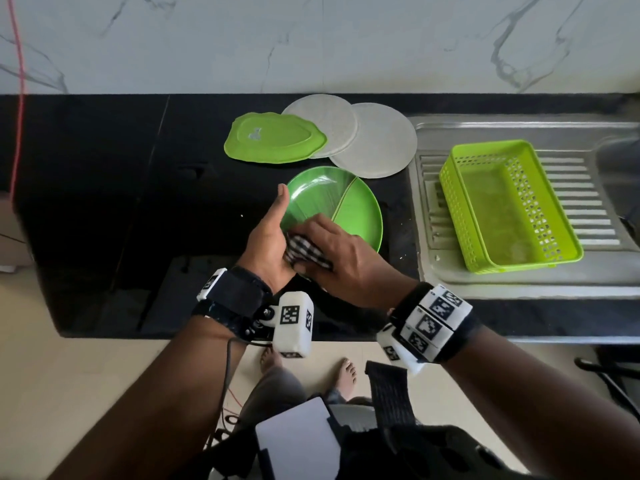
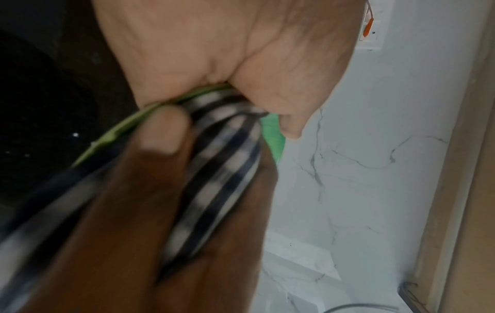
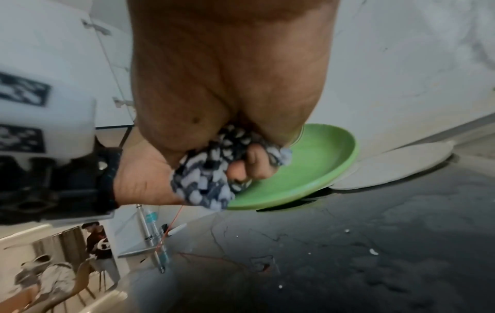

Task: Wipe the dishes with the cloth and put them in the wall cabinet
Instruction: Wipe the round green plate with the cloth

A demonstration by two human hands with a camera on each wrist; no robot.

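A round green plate [image 1: 349, 209] is held tilted above the black counter [image 1: 104, 188]. My left hand [image 1: 270, 233] grips its near-left rim, thumb lying along the plate's face. My right hand [image 1: 332, 251] holds a bunched black-and-white checked cloth [image 1: 304, 252] and presses it on the plate's near edge. In the left wrist view the plate's rim [image 2: 126, 125] runs under my left hand [image 2: 214, 63], with the cloth [image 2: 222, 169] against it. The right wrist view has the cloth [image 3: 211, 169] wadded in my right hand [image 3: 230, 84] over the green plate [image 3: 308, 169].
A wavy-edged green platter [image 1: 273, 140] and two pale round plates [image 1: 329, 126] [image 1: 381, 143] lie at the back of the counter. A lime perforated basket [image 1: 505, 206] stands on the steel sink drainboard [image 1: 588, 202] to the right. A marble wall [image 1: 311, 39] rises behind.
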